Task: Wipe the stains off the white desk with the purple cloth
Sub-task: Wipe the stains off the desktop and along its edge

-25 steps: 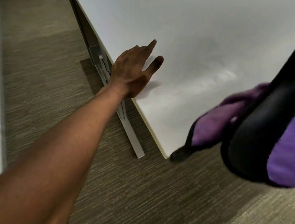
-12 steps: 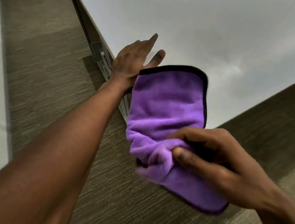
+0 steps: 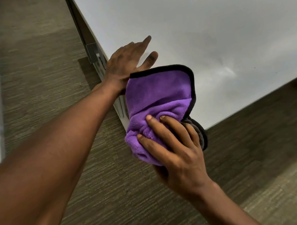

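1. The floor (image 3: 50,105) runs down the left side and needs nothing; the work is all on the desk (image 3: 207,22), whose corner points toward the person.
2. The left hand (image 3: 127,63) lies flat on the desk's left edge, fingers straight and spread, holding nothing. It looks like a brace. Keep it planted there, so the body can lean in without shifting the top.
3. The cloth (image 3: 158,96) is bunched in the right hand (image 3: 175,146), fingers curled round its lower half, while the upper half stands up loose with its black hem showing. It is held above the near corner and is not yet down on the surface, as far as I can judge.
4. Before wiping, I would flatten the bunch so a broad purple face meets the desk, not the hem or a tight knot; a wad cleans only a narrow strip.
5. To the right of the cloth, faint grey smudges (image 3: 210,40) and a pale streak (image 3: 228,69) show on the white top. Those seem to be the stains.
6. Start at the nearer streak, press evenly, and pull toward the edge in overlapping passes, keeping clear of the left thumb.
7. Whether the cloth is damp cannot be told, so check the first pass for smearing.
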A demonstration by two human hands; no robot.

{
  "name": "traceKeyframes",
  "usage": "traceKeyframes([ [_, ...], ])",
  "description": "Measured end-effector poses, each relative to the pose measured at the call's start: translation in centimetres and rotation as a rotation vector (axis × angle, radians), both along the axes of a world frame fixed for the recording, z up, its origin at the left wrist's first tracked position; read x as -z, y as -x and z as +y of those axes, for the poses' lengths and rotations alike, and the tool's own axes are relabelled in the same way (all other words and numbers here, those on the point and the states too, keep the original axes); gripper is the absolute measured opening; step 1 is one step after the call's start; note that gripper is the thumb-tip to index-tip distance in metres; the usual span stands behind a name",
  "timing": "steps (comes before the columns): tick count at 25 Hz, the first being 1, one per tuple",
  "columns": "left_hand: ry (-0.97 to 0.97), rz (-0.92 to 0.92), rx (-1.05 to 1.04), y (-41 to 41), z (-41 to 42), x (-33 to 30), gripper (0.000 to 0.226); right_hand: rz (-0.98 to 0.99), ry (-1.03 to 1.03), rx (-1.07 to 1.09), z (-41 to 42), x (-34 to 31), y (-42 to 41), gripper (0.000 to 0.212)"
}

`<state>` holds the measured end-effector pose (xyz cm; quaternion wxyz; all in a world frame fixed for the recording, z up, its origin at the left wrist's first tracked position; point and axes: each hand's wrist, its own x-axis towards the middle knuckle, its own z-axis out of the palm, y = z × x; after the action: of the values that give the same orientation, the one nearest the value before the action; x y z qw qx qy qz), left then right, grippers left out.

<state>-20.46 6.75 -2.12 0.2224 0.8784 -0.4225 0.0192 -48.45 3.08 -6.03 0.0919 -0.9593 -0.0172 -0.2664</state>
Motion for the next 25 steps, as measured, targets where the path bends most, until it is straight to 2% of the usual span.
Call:
traceKeyframes([
  [4,-0.018,0.032,-0.003,0.1,0.1,0.1,0.085,-0.060,-0.089,-0.184,-3.4,1.3,2.6,0.052],
  [7,0.025,0.036,-0.022,0.4,0.4,0.5,0.079,-0.103,-0.180,-0.078,-5.1,0.9,3.5,0.050],
  [10,0.036,0.032,-0.021,0.4,0.3,0.5,0.079,-0.140,-0.173,0.025,-2.3,0.4,2.1,0.051],
  [14,-0.015,0.015,-0.001,0.1,0.0,0.0,0.090,-0.011,-0.121,0.085,0.7,-1.1,-1.2,0.043],
  [17,-0.042,0.027,0.005,0.2,-0.1,-0.4,0.093,0.047,-0.107,-0.021,-0.5,-2.1,-1.3,0.046],
  [21,-0.041,0.039,-0.006,0.3,0.2,-0.4,0.081,0.014,-0.419,-0.148,-4.2,-2.6,0.2,0.040],
  [25,-0.043,0.051,-0.022,0.8,0.5,-0.2,0.078,-0.038,-0.466,0.113,-9.4,-3.9,0.9,0.038],
])
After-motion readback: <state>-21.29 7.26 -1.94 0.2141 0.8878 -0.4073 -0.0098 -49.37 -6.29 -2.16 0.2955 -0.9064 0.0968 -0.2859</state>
